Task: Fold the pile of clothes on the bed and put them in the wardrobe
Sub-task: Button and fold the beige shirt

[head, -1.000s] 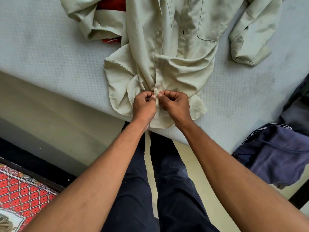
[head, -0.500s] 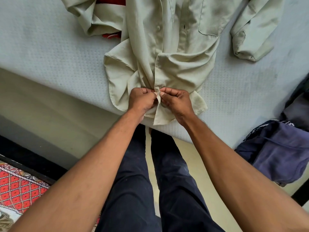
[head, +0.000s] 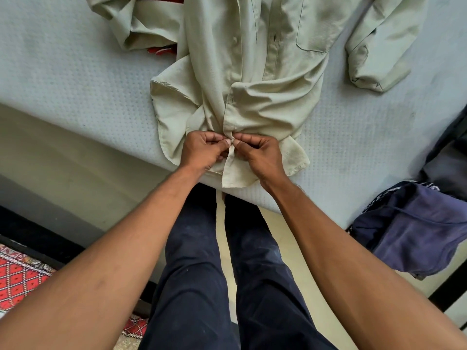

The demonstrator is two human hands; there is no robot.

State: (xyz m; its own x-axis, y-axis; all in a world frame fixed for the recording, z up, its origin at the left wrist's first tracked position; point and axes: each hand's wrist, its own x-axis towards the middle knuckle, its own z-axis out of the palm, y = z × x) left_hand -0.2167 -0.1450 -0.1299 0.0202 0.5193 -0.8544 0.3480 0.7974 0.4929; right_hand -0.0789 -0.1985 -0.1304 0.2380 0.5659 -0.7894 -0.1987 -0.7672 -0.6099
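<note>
hands: left hand (head: 202, 150) and right hand (head: 260, 154) both pinching shirt (head: 252, 92) placket at near hem (buttoning, probably)
risk: button slipping out, fabric bunching

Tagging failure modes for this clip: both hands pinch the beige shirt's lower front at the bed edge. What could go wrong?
1. The shirt bunches above the left hand and right hand; those creases may get folded in.
2. Its hem overhangs the mattress edge, so it could slip off.
3. One sleeve lies over a red garment and might drag it.
</note>
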